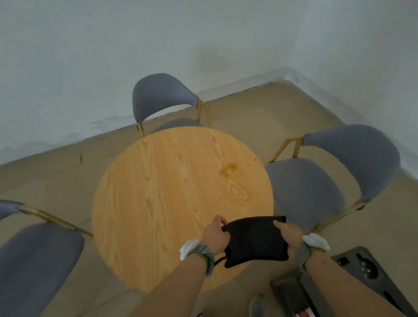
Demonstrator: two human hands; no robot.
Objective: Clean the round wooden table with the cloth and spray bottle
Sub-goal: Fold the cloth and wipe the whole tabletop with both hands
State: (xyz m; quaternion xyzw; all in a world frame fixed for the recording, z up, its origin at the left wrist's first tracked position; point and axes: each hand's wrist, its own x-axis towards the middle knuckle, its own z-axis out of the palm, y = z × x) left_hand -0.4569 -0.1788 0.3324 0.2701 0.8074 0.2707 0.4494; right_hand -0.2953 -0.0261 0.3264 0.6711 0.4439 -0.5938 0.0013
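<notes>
The round wooden table (pixel 171 198) fills the middle of the head view. An orange-brown stain (pixel 228 169) marks its right side. A black cloth (pixel 254 240) is held stretched above the table's near right edge. My left hand (pixel 214 233) grips the cloth's left edge. My right hand (pixel 288 234) grips its right edge. No spray bottle shows clearly in this view.
Three grey padded chairs ring the table: one at the far side (pixel 164 97), one on the right (pixel 328 174), one on the left (pixel 30 270). A dark cart or caddy (pixel 355 279) with items stands at the bottom right beside my feet. White walls meet in the far right corner.
</notes>
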